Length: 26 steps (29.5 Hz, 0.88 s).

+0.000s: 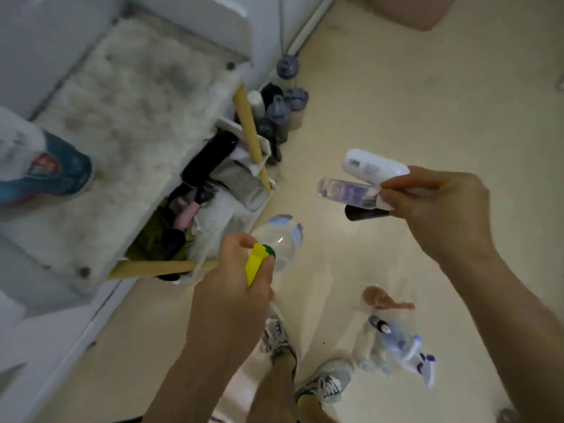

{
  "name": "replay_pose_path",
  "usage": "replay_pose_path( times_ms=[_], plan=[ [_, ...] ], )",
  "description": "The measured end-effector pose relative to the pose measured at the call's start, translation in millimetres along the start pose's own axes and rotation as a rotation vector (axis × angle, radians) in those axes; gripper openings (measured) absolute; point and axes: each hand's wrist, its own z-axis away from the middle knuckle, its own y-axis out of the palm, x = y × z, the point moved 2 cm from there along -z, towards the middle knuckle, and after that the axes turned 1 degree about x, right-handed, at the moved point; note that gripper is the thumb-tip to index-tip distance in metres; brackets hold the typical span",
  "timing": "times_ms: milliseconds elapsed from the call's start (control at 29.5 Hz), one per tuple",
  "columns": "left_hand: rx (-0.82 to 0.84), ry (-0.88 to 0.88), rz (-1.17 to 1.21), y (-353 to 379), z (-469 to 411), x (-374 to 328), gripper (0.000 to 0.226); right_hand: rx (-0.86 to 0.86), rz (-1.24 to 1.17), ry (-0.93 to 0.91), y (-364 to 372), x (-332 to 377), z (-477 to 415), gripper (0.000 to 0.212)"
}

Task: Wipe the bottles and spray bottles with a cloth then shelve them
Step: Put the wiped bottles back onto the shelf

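I see a cluttered shelf [248, 129] on the left. Left hand [232, 282] grips the clear spray bottle [282, 242] at its yellow trigger, beside the shelf. Right hand [433, 209] clamps the white bottle [372, 167], clear bottle [348, 190] and dark bottle [361, 212] mid-air. More spray bottles [409, 346] are on the floor.

The fingers [241, 241] of the left hand [235, 288] curl round a spray bottle [282, 239] whose body juts out beyond them, with a low rack [259, 154] full of cloths [219, 206] just to their left and a rug [131, 117] further left. Off to the right, the fingers [396, 193] of the right hand [439, 209] pinch three bottles [348, 192] stacked one above another, pointing left. Below these fingers, more spray bottles [406, 346] lie on the floor [427, 102] beside the person's shoes [329, 383].
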Motion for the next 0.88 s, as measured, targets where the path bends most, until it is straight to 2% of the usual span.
replay_pose_path(
  times_ms=[68, 203, 373, 474, 576, 644, 745, 813, 881],
  plan=[
    [-0.038, 0.028, 0.023, -39, 5, -32, 0.011, -0.012, -0.051, -0.071, -6, 63, -16, 0.031],
    [-0.184, 0.057, 0.093, -121, 17, -75, 0.024, 0.135, -0.159, -0.190, 15, 196, -41, 0.023],
    [-0.351, 0.011, 0.183, -189, 12, -92, 0.017, 0.343, -0.038, -0.355, 64, 292, -69, 0.015],
    [-0.406, -0.009, 0.218, -208, 1, -98, 0.017, 0.448, 0.146, -0.449, 105, 313, -86, 0.018],
    [-0.422, -0.057, 0.115, -220, -18, -101, 0.016, 0.527, 0.318, -0.580, 146, 315, -100, 0.019],
    [-0.440, -0.117, 0.046, -225, -33, -102, 0.018, 0.584, 0.499, -0.748, 171, 317, -99, 0.010],
    [-0.528, -0.206, -0.019, -237, -57, -107, 0.023, 0.653, 0.704, -1.058, 197, 315, -102, 0.011],
    [-0.565, -0.260, -0.145, -245, -65, -117, 0.032, 0.747, 0.788, -1.164, 210, 308, -106, 0.011],
    [-0.575, -0.291, -0.322, -247, -70, -126, 0.032, 0.831, 0.758, -1.219, 217, 301, -109, 0.013]
  ],
)
